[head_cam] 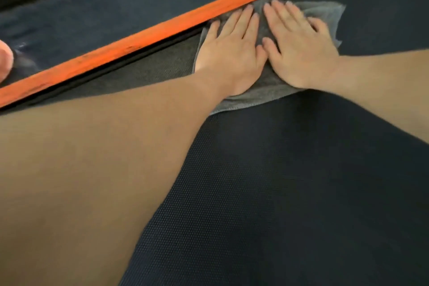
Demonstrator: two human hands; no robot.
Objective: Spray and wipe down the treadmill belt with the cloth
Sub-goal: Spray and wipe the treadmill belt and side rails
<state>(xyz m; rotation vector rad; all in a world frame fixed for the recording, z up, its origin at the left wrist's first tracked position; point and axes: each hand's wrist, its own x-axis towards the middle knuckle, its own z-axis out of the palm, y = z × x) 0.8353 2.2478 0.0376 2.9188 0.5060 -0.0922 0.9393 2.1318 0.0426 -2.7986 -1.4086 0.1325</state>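
A grey cloth [325, 10] lies flat on the dark dotted treadmill belt [290, 181], close against the belt's far edge. My left hand [232, 53] and my right hand [299, 49] rest side by side on top of it, palms down, fingers spread and pointing toward the orange strip. Both hands press the cloth onto the belt; neither curls around it. The middle of the cloth is hidden under them. No spray bottle is in view.
An orange strip [162, 28] runs diagonally along the belt's far side, with a dark side rail [92, 14] beyond it. A pale blurred object [4, 60] sits at the left edge. My forearms cover the lower left.
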